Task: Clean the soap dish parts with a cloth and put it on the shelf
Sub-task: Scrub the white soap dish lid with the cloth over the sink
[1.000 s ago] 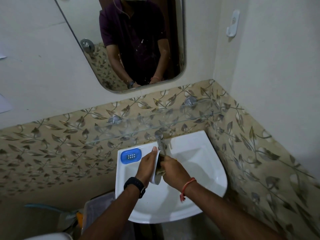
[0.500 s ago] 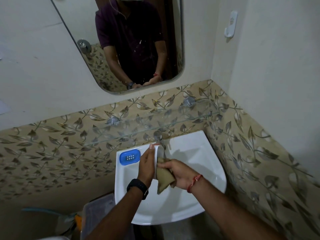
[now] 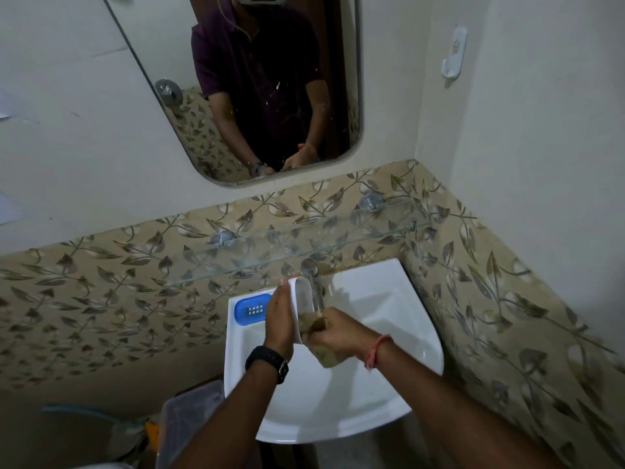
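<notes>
Your left hand (image 3: 280,324) makes a flat, upright grip: palm and straight fingers press along the back of the white oval plastic soap dish tray (image 3: 300,308), thumb hidden behind it, so the tray stands on end over the basin with its hollow side facing right. Your right hand (image 3: 333,333) is bunched into a fist around the crumpled olive-brown cloth (image 3: 324,352), pushing it against the tray's lower inner face; a tail of cloth hangs below your knuckles.

The tray looks light, stiff and smooth, and probably slick if wet, so a grip on its rim edges, rather than on the broad back alone, would resist the cloth's push better. The cloth is soft and will mould into the hollow corners.

Both forearms reach in from below and meet at the middle of the white ceramic washbasin (image 3: 389,374), wrists nearly level, a black watch (image 3: 267,363) on the left and a red thread band (image 3: 378,350) on the right. Just behind the tray stands the chrome tap (image 3: 313,275). The blue perforated plastic insert (image 3: 253,309), the dish's other part, lies flat on the basin's back left corner, just beside your left hand. Above it runs the clear glass shelf (image 3: 338,247), bare where visible, where the dish belongs once wiped.
</notes>
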A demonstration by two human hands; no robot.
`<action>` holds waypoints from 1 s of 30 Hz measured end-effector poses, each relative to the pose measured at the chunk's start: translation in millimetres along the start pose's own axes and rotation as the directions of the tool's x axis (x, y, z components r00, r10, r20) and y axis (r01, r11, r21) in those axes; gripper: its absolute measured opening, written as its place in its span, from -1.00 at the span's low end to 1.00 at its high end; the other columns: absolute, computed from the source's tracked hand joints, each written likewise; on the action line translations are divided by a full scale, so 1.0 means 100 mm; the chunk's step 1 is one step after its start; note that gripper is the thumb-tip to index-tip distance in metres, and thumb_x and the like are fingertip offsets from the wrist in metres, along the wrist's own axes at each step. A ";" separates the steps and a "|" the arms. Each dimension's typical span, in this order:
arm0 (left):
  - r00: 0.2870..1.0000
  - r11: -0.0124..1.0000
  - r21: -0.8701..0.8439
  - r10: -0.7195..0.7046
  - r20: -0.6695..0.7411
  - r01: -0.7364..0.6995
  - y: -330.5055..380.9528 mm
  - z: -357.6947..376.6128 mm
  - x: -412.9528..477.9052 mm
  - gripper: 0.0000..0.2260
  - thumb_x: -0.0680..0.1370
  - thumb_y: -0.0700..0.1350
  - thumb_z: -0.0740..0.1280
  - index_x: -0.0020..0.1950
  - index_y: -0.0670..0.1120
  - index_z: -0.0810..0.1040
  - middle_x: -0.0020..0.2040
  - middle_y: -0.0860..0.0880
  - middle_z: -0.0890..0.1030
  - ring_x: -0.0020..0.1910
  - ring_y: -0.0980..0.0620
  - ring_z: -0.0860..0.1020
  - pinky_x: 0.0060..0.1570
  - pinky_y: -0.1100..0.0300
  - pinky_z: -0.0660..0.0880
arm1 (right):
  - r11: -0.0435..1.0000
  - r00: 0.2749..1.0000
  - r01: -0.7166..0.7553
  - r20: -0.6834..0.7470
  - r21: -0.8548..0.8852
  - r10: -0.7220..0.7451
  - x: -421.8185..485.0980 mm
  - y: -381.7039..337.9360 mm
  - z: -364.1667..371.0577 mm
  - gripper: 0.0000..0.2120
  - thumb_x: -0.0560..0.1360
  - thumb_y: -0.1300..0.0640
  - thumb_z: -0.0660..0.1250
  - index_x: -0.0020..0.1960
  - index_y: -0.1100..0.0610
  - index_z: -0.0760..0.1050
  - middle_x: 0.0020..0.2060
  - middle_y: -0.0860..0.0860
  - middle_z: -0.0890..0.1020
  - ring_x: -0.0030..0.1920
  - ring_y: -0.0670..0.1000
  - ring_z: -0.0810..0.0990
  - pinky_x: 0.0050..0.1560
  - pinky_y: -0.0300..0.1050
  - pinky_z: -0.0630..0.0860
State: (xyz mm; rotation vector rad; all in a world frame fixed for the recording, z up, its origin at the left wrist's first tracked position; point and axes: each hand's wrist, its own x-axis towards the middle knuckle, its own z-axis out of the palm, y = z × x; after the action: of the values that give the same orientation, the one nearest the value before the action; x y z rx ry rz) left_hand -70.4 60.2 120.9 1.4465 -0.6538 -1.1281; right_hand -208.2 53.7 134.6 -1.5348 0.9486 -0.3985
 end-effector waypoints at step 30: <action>0.999 0.989 -0.143 -0.031 -0.013 0.029 -0.17 0.12 -0.16 -0.56 0.64 0.27 0.16 0.10 0.03 0.72 0.02 -0.07 0.77 0.09 -0.08 0.72 0.04 0.04 0.66 | 0.978 0.904 0.122 -0.426 0.172 -0.038 0.11 -0.03 0.19 -0.88 0.53 0.16 0.36 -0.05 0.03 0.69 -0.22 -0.11 0.72 -0.16 -0.17 0.69 -0.12 -0.29 0.62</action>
State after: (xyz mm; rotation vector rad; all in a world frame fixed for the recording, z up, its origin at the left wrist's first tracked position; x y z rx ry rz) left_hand -90.2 72.6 110.0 1.3456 -0.5314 -1.1624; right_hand -186.7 58.1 129.9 -1.3337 1.1416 -0.8846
